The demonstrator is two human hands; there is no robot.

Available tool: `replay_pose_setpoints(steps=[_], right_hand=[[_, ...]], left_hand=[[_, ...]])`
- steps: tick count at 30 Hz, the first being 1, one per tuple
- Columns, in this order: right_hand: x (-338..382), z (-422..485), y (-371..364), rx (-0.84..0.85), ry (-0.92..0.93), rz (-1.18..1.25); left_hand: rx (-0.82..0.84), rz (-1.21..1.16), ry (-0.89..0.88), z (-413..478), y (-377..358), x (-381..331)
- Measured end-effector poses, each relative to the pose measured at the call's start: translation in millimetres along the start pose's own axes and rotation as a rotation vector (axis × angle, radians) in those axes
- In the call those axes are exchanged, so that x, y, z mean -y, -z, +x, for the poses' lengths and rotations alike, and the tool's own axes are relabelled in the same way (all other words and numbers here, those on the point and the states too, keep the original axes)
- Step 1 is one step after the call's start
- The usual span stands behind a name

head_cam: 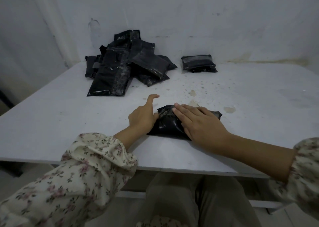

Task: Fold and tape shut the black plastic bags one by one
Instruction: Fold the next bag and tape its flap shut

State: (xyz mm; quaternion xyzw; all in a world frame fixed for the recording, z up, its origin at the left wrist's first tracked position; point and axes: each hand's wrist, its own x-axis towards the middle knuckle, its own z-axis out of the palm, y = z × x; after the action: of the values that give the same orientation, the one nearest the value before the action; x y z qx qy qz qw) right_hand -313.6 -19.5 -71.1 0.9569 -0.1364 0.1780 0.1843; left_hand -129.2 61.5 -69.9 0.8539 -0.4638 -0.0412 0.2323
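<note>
Legs (pixel 198 202) in grey trousers sit closest, tucked under the near edge of a white table (pixel 60 121).

On the left, a sleeve with little flowers (pixel 82 171) lies over the table edge. The left hand (pixel 142 118) rests on the table, and its side touches the left end of a black bag (pixel 164 126). One finger (pixel 152 98) sticks out straight toward the far side. The other fingers are hidden, so I cannot tell if this hand has hold of the bag or only leans on it.

That black bag lies near the front of the table, in the middle, between the two hands. It looks puffy and folded over.

The right hand (pixel 202 125) lies flat on top of the bag. Its fingers are straight and spread a little, pointing left. It presses down and does not grab anything. The right arm reaches in from the right, and its flowery sleeve (pixel 305 166) is at the edge of the picture.

Far back on the left is a messy pile of black bags (pixel 124 68), stacked on each other, close to the wall (pixel 172 11). To the right of the pile, well apart from it, one small folded bag (pixel 198 63) lies alone. A shiny strip runs across its top.

Some brown stains (pixel 194 93) mark the table between the far bags and the hands.
</note>
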Motion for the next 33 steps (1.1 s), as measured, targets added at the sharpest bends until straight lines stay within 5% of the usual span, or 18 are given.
replay_pose_setpoints(steps=[5,10,20,28,33], right_hand=[[3.0,1.6,1.9,-0.01,-0.11,0.13],[-18.3,35.9,38.9,0.496,-0.463,0.783],[-45.9,81.6,51.4,0.987,-0.547,1.021],[-59.7,81.3,60.8,0.679,-0.555,1.35],[-61.0,81.3,59.3,0.428,-0.567,1.456]], left_hand=[[-0.015,0.054,0.033,-4.2,0.3,-1.7],[-0.088,0.015,0.077,-6.9,-4.1,-4.0],[-0.147,-0.122,0.095,-7.8,-2.2,-13.1],[-0.218,-0.945,0.233,17.2,31.7,-41.9],[-0.148,-1.073,0.219,33.8,52.5,-55.0]])
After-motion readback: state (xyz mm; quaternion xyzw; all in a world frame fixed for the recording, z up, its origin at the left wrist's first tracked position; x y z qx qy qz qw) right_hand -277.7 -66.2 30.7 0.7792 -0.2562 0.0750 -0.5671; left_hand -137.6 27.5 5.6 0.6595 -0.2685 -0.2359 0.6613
